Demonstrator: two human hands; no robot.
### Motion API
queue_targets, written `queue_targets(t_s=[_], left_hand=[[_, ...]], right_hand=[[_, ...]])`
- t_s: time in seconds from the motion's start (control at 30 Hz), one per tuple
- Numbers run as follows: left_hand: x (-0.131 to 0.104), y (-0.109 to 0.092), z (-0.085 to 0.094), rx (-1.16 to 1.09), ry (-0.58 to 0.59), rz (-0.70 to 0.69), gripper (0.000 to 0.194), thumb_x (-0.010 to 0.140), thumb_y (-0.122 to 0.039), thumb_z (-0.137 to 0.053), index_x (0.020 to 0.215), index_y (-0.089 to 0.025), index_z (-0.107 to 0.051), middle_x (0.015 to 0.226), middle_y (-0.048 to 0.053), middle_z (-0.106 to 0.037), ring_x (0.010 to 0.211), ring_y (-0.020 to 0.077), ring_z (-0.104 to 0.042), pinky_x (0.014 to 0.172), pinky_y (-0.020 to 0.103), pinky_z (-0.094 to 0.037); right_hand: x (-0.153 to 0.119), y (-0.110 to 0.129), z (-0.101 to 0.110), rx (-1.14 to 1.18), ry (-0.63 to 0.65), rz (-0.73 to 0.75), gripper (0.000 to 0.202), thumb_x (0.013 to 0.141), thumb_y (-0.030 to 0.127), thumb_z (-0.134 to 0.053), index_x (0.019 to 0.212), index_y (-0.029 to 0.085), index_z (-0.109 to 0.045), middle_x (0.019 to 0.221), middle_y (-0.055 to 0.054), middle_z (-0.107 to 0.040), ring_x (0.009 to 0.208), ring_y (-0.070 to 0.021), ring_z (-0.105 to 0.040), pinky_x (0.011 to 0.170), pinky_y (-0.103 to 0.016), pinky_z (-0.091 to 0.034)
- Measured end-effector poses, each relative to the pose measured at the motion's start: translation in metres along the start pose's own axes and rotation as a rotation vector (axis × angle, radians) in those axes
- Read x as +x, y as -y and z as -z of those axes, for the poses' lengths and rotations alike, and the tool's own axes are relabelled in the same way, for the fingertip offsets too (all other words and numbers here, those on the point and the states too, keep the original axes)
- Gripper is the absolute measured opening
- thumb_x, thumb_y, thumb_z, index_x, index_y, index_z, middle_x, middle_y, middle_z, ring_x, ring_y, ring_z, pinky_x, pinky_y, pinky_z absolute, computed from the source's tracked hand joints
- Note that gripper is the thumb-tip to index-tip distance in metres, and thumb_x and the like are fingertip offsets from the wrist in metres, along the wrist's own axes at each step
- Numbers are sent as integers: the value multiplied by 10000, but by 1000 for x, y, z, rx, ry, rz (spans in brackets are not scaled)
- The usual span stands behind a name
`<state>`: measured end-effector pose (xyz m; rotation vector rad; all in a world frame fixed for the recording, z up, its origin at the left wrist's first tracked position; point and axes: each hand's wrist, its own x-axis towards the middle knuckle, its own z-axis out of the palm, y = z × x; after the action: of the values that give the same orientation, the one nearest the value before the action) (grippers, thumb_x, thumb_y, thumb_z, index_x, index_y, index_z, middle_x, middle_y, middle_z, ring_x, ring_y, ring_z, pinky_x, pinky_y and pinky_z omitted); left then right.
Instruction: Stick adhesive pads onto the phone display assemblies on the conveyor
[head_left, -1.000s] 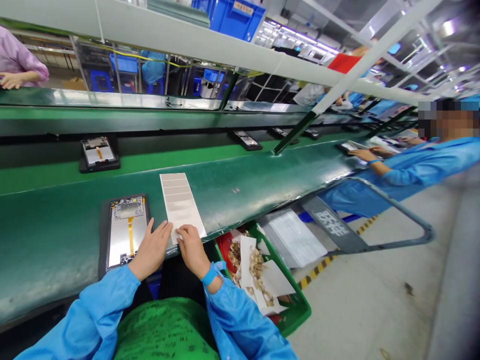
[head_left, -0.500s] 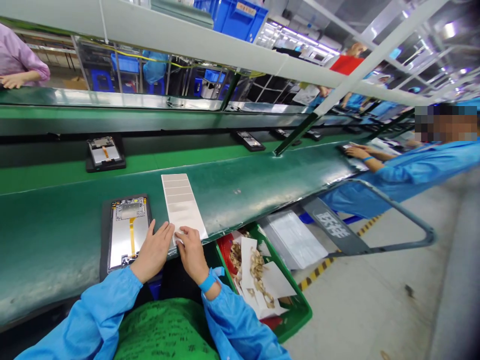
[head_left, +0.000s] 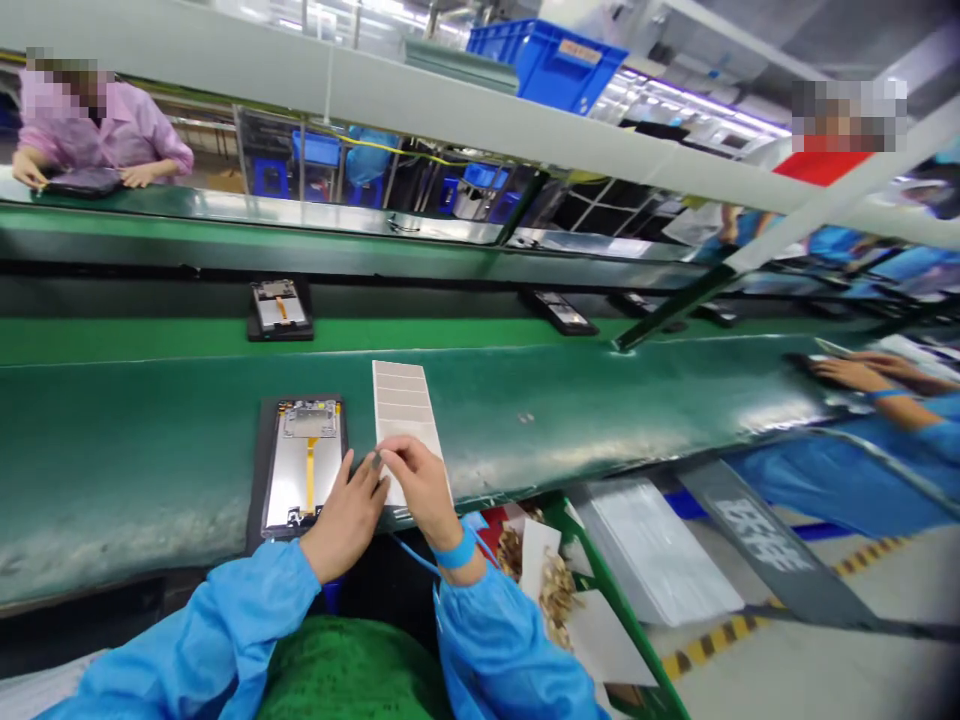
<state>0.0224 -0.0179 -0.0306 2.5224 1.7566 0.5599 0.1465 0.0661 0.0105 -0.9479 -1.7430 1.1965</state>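
Nearest, our left hand (head_left: 349,515) lies open, fingers extended, fingertips at the lower left edge of a label sheet (head_left: 405,400). Our right hand (head_left: 421,485) pinches thumb and forefinger closed over the sheet, perhaps on a small grey piece (head_left: 376,460). Left of the sheet, an opened tablet (head_left: 306,465) lies on our green workbench (head_left: 112,450). Beyond, a second tablet (head_left: 281,306) rests by the green conveyor belt (head_left: 150,340).

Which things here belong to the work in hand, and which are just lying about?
Seemingly in use:
- pale sheet, under the right hand
- opened device, beside the left hand

Probably just about:
- green bin holding paper scraps
- blue crate up high
- grey trolley
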Motion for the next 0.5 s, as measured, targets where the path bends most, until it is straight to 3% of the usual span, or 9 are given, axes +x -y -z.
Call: queue_targets(t_s=[0.1,0.23,0.37,0.5], left_hand=[[-30,8,19,-52,-72,7,444,932,-85,-395,1346,-144,-543,1408,160,-544,1383,274,-435,1191,561,-276],[-71,42,41,-21,-173,179,463,907,-31,-368,1278,-183,-599,1307,139,-604,1258,268,-527,1141,549,-351],[-81,82,45,52,-204,296,463,889,-38,-417,1291,-173,-603,1318,153,-585,1250,303,-499,1104,547,-382],[-74,99,42,68,-171,310,503,872,-30,-429,1306,-213,-606,1340,152,-562,1277,307,-467,1096,549,-380]], right_hand=[[32,-1,-45,-50,171,28,55,876,227,-613,877,205,-663,929,-30,-701,871,-184,-648,794,-316,-509],[60,-19,-94,-219,265,110,96,839,156,-630,760,212,-620,969,-28,-680,965,-188,-628,895,-350,-486],[73,-32,-110,-287,266,122,142,807,116,-657,712,213,-617,949,-31,-672,994,-207,-602,971,-404,-436],[73,-34,-113,-341,236,117,128,818,131,-648,726,218,-627,951,-36,-663,1015,-216,-585,965,-410,-432]])
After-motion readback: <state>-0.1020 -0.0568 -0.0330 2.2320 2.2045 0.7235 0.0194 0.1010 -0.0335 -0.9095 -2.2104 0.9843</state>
